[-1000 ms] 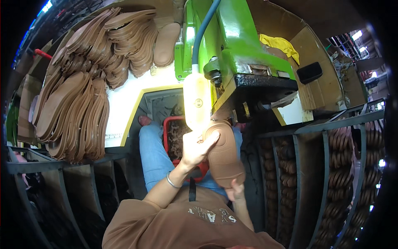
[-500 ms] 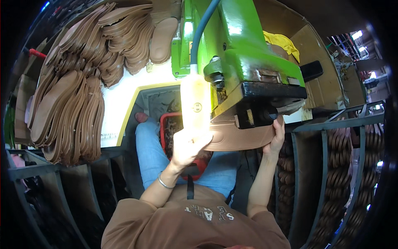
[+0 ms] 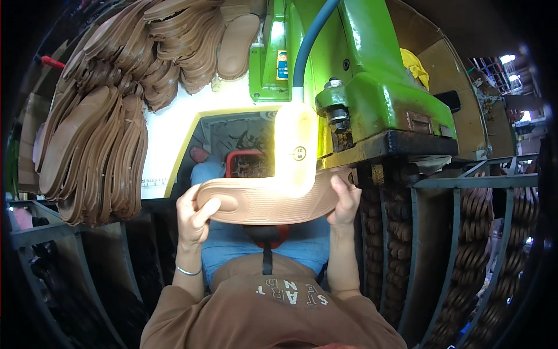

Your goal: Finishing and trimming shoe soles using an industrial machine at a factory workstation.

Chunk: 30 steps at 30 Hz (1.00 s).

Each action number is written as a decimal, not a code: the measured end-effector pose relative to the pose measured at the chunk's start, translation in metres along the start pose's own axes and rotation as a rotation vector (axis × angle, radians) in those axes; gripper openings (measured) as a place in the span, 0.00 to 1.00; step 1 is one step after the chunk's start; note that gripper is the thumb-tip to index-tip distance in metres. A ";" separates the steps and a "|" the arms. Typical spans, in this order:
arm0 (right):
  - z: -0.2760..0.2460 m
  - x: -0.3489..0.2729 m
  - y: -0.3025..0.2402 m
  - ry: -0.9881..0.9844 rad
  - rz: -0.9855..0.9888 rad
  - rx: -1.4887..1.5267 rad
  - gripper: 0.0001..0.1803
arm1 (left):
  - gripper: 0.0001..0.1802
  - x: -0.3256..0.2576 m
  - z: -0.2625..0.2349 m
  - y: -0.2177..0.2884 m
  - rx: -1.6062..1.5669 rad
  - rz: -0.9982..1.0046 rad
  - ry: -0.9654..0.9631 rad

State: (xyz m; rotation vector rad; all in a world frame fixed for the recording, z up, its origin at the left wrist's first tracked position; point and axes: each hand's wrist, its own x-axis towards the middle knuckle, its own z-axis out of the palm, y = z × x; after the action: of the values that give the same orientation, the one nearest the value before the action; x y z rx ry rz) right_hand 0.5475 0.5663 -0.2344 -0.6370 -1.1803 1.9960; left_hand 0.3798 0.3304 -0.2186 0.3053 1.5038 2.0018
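A brown shoe sole [image 3: 261, 203] is stretched sideways between my two hands, above my lap, its patterned face up. My left hand [image 3: 195, 215] grips its left end, thumb on the oval patch there. The right end is in my right hand [image 3: 344, 202], thumb on top and fingers underneath. Just above the sole hangs a glowing lamp [image 3: 295, 145] on a blue flexible neck, and its glare washes out part of the sole's upper edge. Behind and to the right stands a green machine [image 3: 378, 87], with a gap between it and the sole.
Stacks of brown soles [image 3: 87, 151] cover the left of the white tabletop [image 3: 165, 139]. A red bin [image 3: 232, 160] with scraps sits below the table's cut-out. Metal racks [image 3: 474, 181] flank me, the right one loaded with soles. A cardboard box [image 3: 465, 99] stands behind the machine.
The sole has come away from the machine's head, leftward and nearer to me. My left hand has moved left to the sole's end; my right hand has moved left with it.
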 end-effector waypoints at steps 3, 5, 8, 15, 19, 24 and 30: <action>0.023 -0.003 0.001 -0.061 -0.035 0.005 0.23 | 0.18 -0.016 -0.023 -0.010 -0.056 -0.064 0.032; 0.038 -0.004 -0.004 -0.097 -0.056 -0.015 0.26 | 0.18 -0.025 -0.035 -0.018 -0.120 -0.139 0.005; 0.034 0.001 -0.004 -0.189 -0.026 -0.143 0.26 | 0.18 -0.034 -0.054 -0.027 0.045 -0.332 -0.251; 0.030 -0.005 -0.003 -0.094 -0.039 -0.262 0.16 | 0.27 0.008 0.098 -0.018 0.271 -0.031 -0.514; 0.002 -0.042 0.011 0.052 -0.087 -0.364 0.25 | 0.17 0.022 0.134 -0.028 0.483 0.080 -0.389; -0.057 -0.152 0.029 -0.286 0.476 -0.400 0.25 | 0.12 0.012 0.144 -0.047 0.344 0.048 -0.254; -0.093 -0.161 -0.021 -0.037 0.460 -0.255 0.24 | 0.12 0.004 0.151 -0.048 0.043 0.107 -0.156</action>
State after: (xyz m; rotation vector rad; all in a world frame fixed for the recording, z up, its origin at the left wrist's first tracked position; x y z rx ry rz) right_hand 0.7199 0.4964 -0.2504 -1.0846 -1.4228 2.2528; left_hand 0.4711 0.4603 -0.2139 0.5572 1.4609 1.9792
